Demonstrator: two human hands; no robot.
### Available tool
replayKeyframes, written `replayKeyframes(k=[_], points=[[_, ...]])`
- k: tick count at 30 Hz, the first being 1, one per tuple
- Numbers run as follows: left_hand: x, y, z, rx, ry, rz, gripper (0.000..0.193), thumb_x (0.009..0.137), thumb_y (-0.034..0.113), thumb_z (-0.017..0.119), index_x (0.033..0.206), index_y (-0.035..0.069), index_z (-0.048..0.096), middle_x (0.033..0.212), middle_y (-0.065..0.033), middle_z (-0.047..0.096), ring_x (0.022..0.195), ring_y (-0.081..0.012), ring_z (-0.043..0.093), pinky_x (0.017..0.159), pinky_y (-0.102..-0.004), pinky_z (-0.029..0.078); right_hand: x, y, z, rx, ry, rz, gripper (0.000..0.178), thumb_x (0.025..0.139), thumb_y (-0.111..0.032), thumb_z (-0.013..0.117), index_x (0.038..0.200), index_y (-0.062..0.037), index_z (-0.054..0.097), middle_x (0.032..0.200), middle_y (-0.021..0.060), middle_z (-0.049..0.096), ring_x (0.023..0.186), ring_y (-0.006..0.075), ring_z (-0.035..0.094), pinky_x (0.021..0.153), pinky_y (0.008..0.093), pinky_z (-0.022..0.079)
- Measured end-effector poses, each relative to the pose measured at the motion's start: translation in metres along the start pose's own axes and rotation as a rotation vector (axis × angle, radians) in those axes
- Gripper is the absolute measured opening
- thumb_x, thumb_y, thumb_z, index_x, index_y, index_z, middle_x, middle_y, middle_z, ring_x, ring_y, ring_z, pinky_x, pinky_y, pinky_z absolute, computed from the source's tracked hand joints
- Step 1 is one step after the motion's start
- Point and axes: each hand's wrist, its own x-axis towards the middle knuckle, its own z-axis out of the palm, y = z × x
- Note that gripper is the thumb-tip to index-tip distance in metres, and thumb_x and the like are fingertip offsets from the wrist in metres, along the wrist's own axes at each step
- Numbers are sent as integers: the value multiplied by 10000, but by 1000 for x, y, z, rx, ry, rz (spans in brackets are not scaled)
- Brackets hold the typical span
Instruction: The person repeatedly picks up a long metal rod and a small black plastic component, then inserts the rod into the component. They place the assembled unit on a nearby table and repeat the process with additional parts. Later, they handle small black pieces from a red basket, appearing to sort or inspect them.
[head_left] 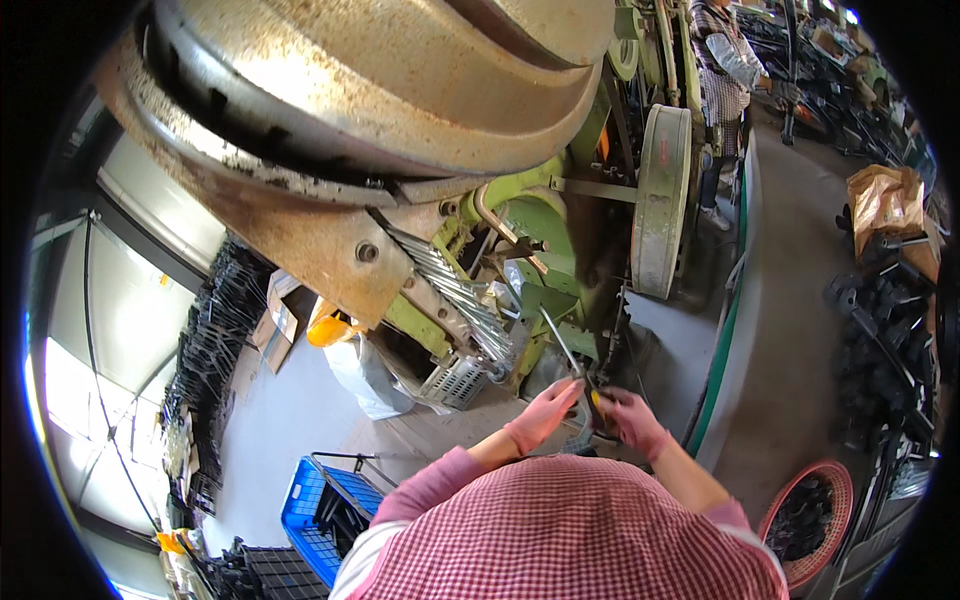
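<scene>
In front of my waist, my left hand is closed at the lower end of a thin, pale metal rod, which slants up and away to the left. Close beside it, my right hand is closed around a dark piece with a yellow mark. The two hands nearly meet; whether rod and dark piece are joined is hidden by the fingers. Just beyond the rod's tip stands a green metal part of a large machine.
A big rusty machine wheel fills the upper left. Shiny rods lie on the machine above a grey crate. A blue basket stands at lower left, a red basket at lower right. Another person stands at upper right.
</scene>
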Motion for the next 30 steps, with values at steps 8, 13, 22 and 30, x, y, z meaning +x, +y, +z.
replayKeyframes(k=[8, 13, 22, 30], points=[[-76, 102, 98, 256, -495, 844, 255, 1052, 125, 391, 1080, -51, 573, 1016, -135, 628, 916, -193, 604, 863, -318, 478, -97, -97, 69, -528, -338, -547, 413, 948, -185, 601, 1297, 13, 502, 1163, 122, 606, 1002, 187, 597, 876, 304, 468], [-104, 147, 103, 5, -380, 1193, 352, 1091, 253, 347, 1270, -38, 432, 785, -86, 573, 666, -161, 542, 675, -356, 505, -86, -126, 151, -395, -466, -675, 364, 1018, -200, 555, 1290, 34, 496, 1054, 108, 621, 940, 166, 574, 857, 313, 463], [-107, 169, 88, 52, -20, 1160, 383, 1087, 346, 380, 1277, 32, 489, 563, -27, 383, 446, -153, 402, 405, -307, 381, -67, -108, 198, -226, -210, -717, 246, 980, -224, 637, 1003, 4, 548, 759, 31, 557, 681, 99, 491, 607, 260, 429], [-108, 184, 78, -139, -469, 983, 353, 1087, 421, 310, 1090, 129, 509, 446, 45, 225, 288, -118, 196, 269, -283, 246, -66, -98, 201, -217, -204, -803, 230, 878, -105, 687, 1030, 36, 588, 902, 69, 601, 820, 123, 560, 738, 262, 472]])
